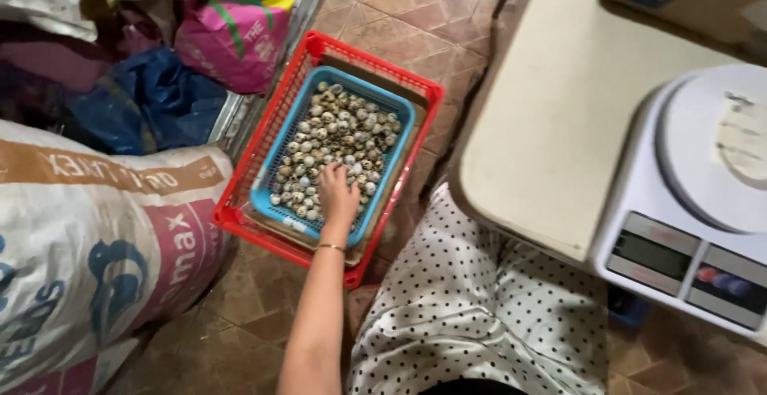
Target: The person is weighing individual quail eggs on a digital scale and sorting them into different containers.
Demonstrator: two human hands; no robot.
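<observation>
Picking speckled eggs out of a blue tray on the floor.

The left hand reaches down into the blue tray, fingers curled down among the small speckled eggs at the tray's near end; whether it has closed on an egg cannot be told from this angle. The right hand is out of view. The blue tray sits nested inside a red basket on the tiled floor, beside a large printed feed sack and a heap of coloured bags. To the right, a pale tabletop carries a white weighing scale with a bare platter. The step looks like gathering eggs by hand; the next move calls for a soft, cupped grip, since the thin shells lie piled and touching and could crack if squeezed or knocked.
</observation>
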